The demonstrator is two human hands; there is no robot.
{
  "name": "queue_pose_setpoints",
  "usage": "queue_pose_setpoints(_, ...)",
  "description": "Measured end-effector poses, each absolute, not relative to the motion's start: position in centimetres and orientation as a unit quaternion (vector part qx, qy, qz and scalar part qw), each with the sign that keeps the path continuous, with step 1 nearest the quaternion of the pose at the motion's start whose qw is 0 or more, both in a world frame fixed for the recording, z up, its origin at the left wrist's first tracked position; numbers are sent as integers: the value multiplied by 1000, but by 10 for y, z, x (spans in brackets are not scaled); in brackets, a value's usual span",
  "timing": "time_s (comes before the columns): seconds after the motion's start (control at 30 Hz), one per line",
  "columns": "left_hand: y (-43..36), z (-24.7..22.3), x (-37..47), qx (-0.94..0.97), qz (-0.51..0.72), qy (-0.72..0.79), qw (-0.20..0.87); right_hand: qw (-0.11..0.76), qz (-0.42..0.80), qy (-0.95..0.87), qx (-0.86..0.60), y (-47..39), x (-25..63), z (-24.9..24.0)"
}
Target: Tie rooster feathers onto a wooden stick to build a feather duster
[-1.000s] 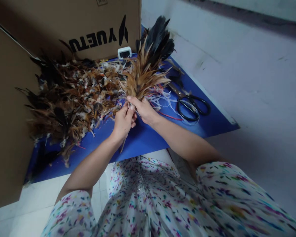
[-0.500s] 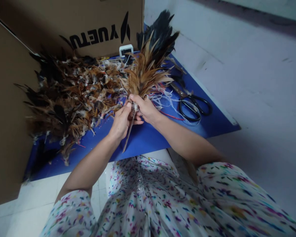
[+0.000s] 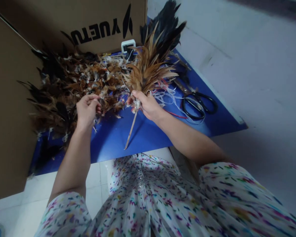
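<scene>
Standing at far left, a plain brown cardboard panel (image 3: 8,115), pale floor tiles (image 3: 32,204) below it. Next, on the blue tabletop (image 3: 111,138), a broad heap of feather tufts (image 3: 74,82): brown and black plumes, whitish bound ends, darkest along the left side. Behind the heap, a cardboard box (image 3: 101,13) with black YUETU lettering, upside down from this viewpoint, and a leaf-like mark. Left hand (image 3: 86,110) at the near right part of the heap, fingers curled in toward the thumb, right against the tufts; cannot tell whether a tuft is pinched between them. Farther back, a small white-framed device (image 3: 128,42) upright by the box. Right of the left hand and well apart from it, the feather duster (image 3: 149,70), held tilted over the table: black plumes at the far tip, golden-brown ones nearer, a whitish base, then a bare stick (image 3: 131,130) slanting down toward the table's near edge. Right hand (image 3: 146,103) grasping the duster at that base, thumb laid along the top. Just beyond, tangled white plastic strands (image 3: 166,95) and a red strand (image 3: 176,115). Black-handled scissors (image 3: 188,93) beside these, handles toward the right. Pale wall (image 3: 249,72) at far right.
</scene>
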State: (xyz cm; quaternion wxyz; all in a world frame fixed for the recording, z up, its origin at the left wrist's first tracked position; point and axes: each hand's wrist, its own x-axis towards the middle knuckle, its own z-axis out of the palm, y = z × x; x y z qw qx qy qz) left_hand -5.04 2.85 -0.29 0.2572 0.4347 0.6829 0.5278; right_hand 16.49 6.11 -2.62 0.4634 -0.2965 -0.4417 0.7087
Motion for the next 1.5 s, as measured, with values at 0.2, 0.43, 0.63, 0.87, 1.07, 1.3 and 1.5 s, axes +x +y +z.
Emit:
queue_pose_setpoints(0.2,43,-11,-94,636,319,703,2,453,705,-451,-307,60,167,-25)
queue_pose_setpoints(0.43,65,-16,-85,739,114,661,-62,455,698,-455,-315,60,168,-22)
queue_pose_setpoints(0.63,81,-23,-82,746,111,656,-7,458,696,-452,-319,59,168,-20)
queue_pose_setpoints(0.87,88,-14,-91,678,399,615,61,457,696,-453,-318,60,169,-22)
queue_pose_setpoints(1.07,79,5,-80,539,604,558,183,467,698,-447,-307,60,168,-22)
queue_pose_setpoints(1.3,58,16,-61,470,665,482,323,461,710,-434,-309,60,167,-21)
queue_pose_setpoints(1.5,43,17,-53,469,680,464,321,461,711,-433,-307,59,168,-20)
